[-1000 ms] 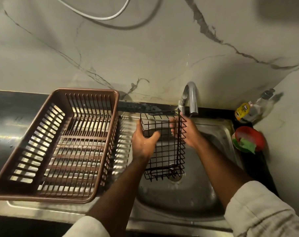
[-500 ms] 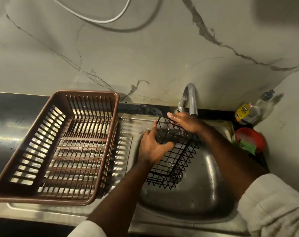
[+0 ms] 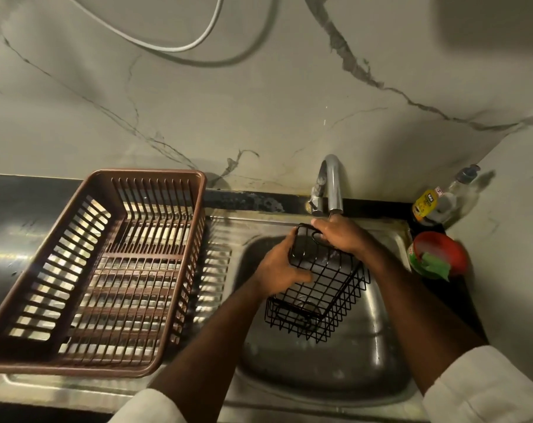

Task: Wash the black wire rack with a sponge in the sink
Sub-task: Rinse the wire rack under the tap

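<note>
The black wire rack [image 3: 326, 297] hangs tilted over the steel sink [image 3: 320, 370], its far end under the tap [image 3: 332, 184]. My left hand [image 3: 277, 270] grips its left side. My right hand [image 3: 340, 235] closes over its top far edge, just below the spout. A green sponge [image 3: 436, 265] lies in a red bowl [image 3: 451, 248] on the right of the sink, apart from both hands. I cannot tell whether water runs from the tap.
A brown plastic dish basket [image 3: 100, 270] sits on the ribbed drainboard left of the sink. A dish soap bottle [image 3: 433, 203] leans in the back right corner. A marbled wall with a white cable stands behind.
The rack has gone from upright to tilted, its far end swung toward the tap. My right hand moved from its side onto the top far edge.
</note>
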Motion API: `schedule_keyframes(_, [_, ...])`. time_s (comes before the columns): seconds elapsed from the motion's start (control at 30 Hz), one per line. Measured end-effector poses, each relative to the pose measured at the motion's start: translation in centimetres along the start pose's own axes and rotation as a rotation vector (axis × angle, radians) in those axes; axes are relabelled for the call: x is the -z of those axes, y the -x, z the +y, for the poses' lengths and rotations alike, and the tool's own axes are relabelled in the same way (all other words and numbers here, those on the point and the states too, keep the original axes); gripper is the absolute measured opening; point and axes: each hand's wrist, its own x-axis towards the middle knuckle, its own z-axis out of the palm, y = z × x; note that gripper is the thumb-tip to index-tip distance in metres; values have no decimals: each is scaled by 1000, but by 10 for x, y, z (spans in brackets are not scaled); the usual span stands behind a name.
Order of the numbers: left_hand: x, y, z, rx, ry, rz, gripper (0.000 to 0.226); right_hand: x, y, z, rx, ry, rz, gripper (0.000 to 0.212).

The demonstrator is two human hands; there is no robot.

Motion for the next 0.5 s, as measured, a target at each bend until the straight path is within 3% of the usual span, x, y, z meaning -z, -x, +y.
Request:
schedule_keyframes(0.1, [-3, -11, 7, 47, 77, -56, 91, -2, 8, 5, -21, 3, 40, 45])
schedule_keyframes(0.23, [-11, -24, 15, 39, 226, 32, 69, -7, 11, 16, -40, 10, 52, 43])
schedule_keyframes(0.5, [-33, -61, 44, -278, -198, 213, 28, -8, 6, 29, -170, 31, 105, 43])
